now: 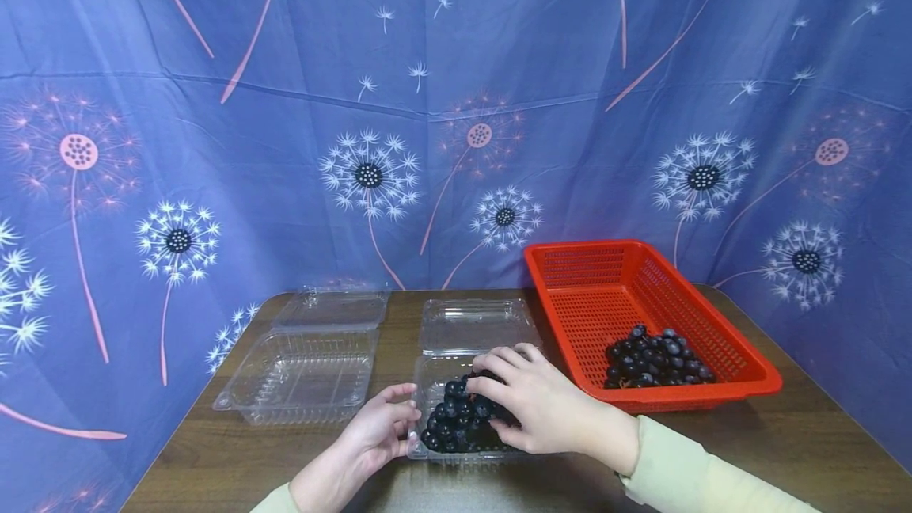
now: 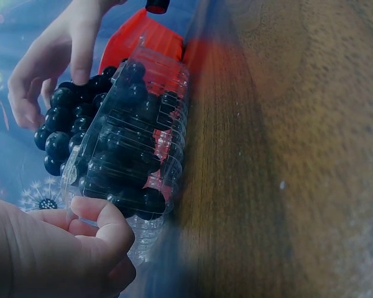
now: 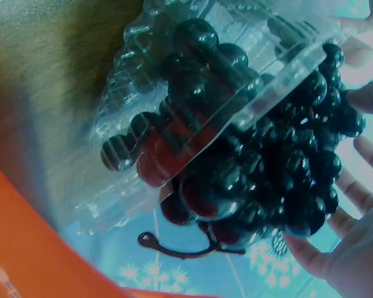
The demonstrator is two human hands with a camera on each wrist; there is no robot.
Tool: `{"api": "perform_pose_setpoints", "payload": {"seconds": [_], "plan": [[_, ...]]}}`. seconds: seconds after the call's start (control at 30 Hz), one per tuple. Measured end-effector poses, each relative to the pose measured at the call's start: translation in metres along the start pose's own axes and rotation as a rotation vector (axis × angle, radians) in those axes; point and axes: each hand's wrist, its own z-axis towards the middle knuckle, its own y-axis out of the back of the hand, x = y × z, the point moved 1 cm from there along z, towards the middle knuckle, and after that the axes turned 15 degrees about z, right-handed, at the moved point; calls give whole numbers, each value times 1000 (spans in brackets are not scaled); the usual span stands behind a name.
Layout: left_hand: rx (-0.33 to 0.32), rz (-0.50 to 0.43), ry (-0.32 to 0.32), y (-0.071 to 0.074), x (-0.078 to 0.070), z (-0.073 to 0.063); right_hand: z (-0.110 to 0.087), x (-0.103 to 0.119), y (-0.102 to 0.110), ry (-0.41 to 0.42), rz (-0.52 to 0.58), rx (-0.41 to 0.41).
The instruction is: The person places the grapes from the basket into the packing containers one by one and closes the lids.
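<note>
A clear plastic clamshell box [image 1: 427, 386] stands at the table's front middle, its lid [image 1: 480, 324] folded back. A bunch of dark grapes [image 1: 456, 418] fills it and bulges above the rim, a bare stem [image 3: 186, 253] sticking out in the right wrist view. My left hand [image 1: 381, 427] pinches the box's left rim between thumb and fingers, plainest in the left wrist view [image 2: 81, 242]. My right hand [image 1: 534, 398] lies over the top of the bunch. Its spread fingers [image 3: 367, 161] touch the grapes without closing round them; in the head view it hides part of the bunch.
Left of it stands another open clear clamshell box [image 1: 306, 355] with no fruit visible inside. A red perforated basket [image 1: 584, 315] sits at the right, with more dark grapes [image 1: 655, 359] in its near end. Behind the wooden table [image 1: 805, 450] hangs a blue dandelion-print cloth [image 1: 285, 180].
</note>
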Motion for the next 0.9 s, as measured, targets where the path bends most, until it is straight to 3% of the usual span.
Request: {"api": "perform_pose_setpoints", "payload": {"seconds": [0.17,0.53,0.9], "plan": [[1,0,3,-1,-1,0,5,3,-4,55,-63,56],[5,0,7,0,-3,-1,21,0,-7,52,-202,206],[11,-4,11,0,-3,0,38,8,-21,-43,-318,281]]}}
